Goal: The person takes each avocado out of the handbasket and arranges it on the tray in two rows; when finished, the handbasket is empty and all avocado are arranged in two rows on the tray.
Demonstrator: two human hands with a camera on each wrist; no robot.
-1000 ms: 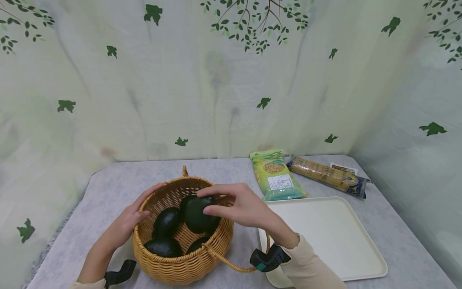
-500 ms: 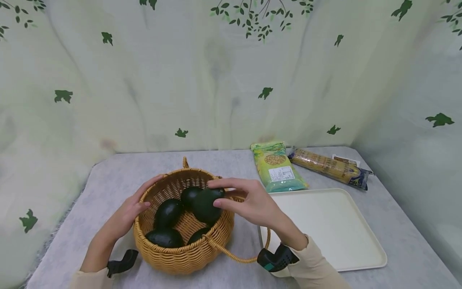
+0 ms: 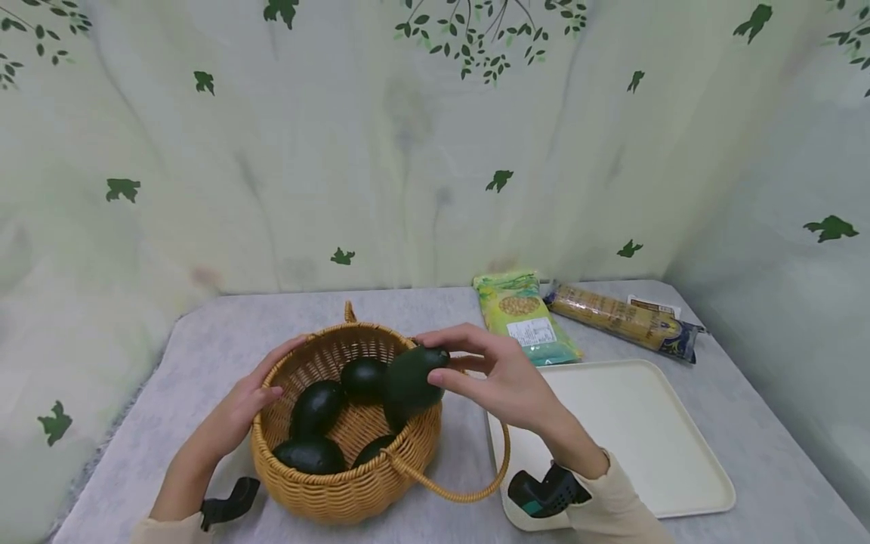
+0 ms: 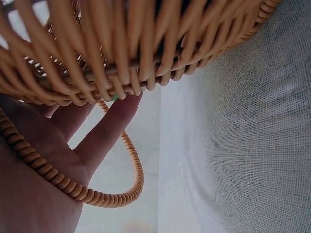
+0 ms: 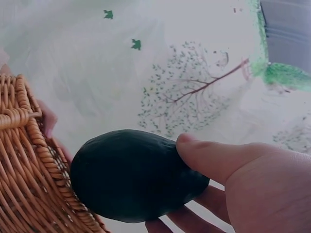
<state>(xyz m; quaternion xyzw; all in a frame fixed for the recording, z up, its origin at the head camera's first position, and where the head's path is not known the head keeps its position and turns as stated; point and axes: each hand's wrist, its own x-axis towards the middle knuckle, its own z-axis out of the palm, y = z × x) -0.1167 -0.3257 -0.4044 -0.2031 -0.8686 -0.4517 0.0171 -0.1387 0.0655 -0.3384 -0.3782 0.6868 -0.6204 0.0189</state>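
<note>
A dark green avocado point(image 3: 411, 384) is pinched at its narrow end by my right hand point(image 3: 499, 374), thumb on the near side. It overlaps the right rim of a round wicker basket point(image 3: 333, 499) in the head view; the right wrist view shows the avocado's whole dark side point(image 5: 131, 174) beside the weave. My left hand point(image 3: 238, 408) grips the basket's left rim, thumb over the edge, fingers along the outside. Inside the basket lie several more avocados, one point(image 3: 317, 408) at the left and another point(image 3: 363, 378) at the back. One near the front is partly hidden by the rim.
A white tray point(image 3: 652, 446) lies at the right, partly under my right forearm. Behind it are a green bag point(image 3: 526, 321) and a long pack of pasta point(image 3: 618, 319). The basket's handle point(image 3: 469, 497) hangs out to the right, over the tray's left edge.
My right hand has carried the avocado up and to the right, from the basket's inside to its right rim. The left hand keeps its hold on the left rim.
</note>
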